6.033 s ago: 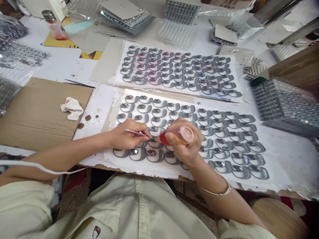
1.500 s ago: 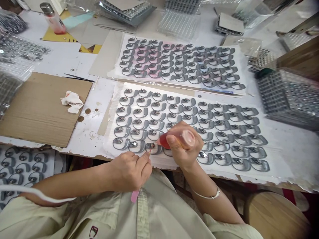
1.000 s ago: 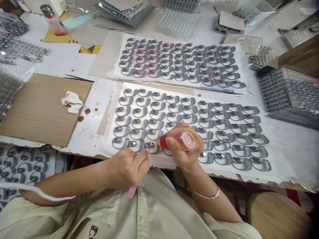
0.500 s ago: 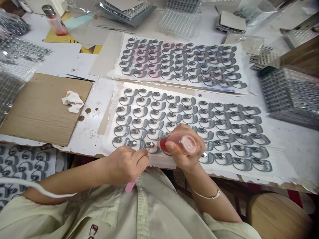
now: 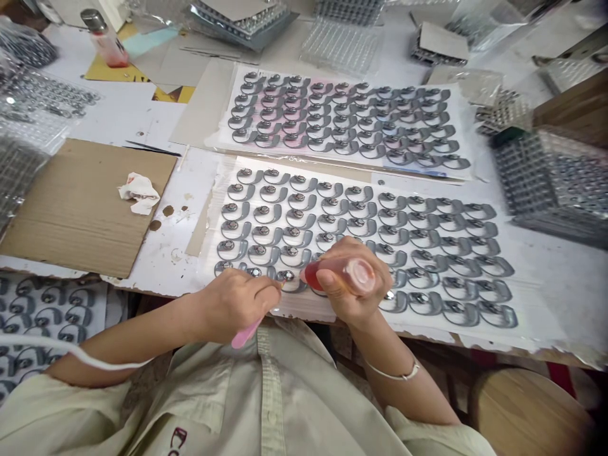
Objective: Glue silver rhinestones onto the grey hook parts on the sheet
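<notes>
The left hand (image 5: 232,304) is closed around a pink-handled tool (image 5: 246,334), thumb and fingers pinched together with the flat pink end jutting out below the palm. Gripping it that far forward presumably steadies the tip, of which only a little shows, close to a stone-set ring (image 5: 285,276), third from the left in the nearest row. Whether the tip touches the ring cannot be told.

The right hand (image 5: 365,294) is wrapped firmly about a squeeze bottle (image 5: 337,269) of red liquid, thumb along its near side. The bottle is tipped nearly flat, base out to the right, which seems meant to bring its nozzle low, just beside that same ring's setting and facing the tool.

The rings stand in rows on the near sheet (image 5: 372,212), their settings uppermost, an arrangement that likely leaves each stone reachable from above. The far sheet (image 5: 225,136) beyond bears similar rows. Off to the left, a crumpled tissue (image 5: 139,193) with reddish marks lies on cardboard (image 5: 71,209), perhaps kept within reach for wiping. Behind it, a capped bottle (image 5: 110,47) stands out of the hands' way.
</notes>
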A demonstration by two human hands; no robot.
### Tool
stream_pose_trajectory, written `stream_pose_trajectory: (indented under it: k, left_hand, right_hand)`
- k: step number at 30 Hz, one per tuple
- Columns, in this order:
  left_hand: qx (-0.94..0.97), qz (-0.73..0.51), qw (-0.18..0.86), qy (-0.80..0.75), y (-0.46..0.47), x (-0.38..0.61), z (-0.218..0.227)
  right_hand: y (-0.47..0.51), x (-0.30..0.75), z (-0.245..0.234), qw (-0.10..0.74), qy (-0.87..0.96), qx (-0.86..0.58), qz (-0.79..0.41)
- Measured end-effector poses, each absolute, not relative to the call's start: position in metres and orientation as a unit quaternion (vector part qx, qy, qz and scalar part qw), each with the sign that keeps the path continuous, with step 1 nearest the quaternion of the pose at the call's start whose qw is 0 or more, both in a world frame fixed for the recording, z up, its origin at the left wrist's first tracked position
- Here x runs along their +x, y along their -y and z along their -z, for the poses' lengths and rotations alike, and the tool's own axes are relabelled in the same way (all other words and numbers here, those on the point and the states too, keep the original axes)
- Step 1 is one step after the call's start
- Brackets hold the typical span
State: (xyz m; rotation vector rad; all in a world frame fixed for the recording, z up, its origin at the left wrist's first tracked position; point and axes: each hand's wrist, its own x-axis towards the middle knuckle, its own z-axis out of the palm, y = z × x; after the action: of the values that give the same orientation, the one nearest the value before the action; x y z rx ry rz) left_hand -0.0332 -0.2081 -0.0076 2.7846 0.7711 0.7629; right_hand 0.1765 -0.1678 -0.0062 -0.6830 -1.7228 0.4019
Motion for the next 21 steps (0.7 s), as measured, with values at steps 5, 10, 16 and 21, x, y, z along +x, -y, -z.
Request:
stream_pose_trajectory:
  k: [5,10,16,21]
  left_hand:
    - [0.920,-0.262,0.119,-0.267,0.205,-0.035,0.007]
    - [0.907,-0.270,0.154,-0.283,0.201,-0.036,0.005]
    - [0.893,-0.269,0.210,-0.295,0.198,-0.038,0.004]
    - [0.881,-0.279,0.247,-0.292,0.196,-0.041,0.004]
  right_hand:
    - [0.170,0.177,0.008,0.577,0.738,-0.294,-0.192]
    - [0.171,0.179,0.009,0.572,0.736,-0.302,-0.200]
    - [0.172,0.181,0.011,0.571,0.734,-0.312,-0.195]
    - [0.172,0.181,0.011,0.570,0.739,-0.313,-0.179]
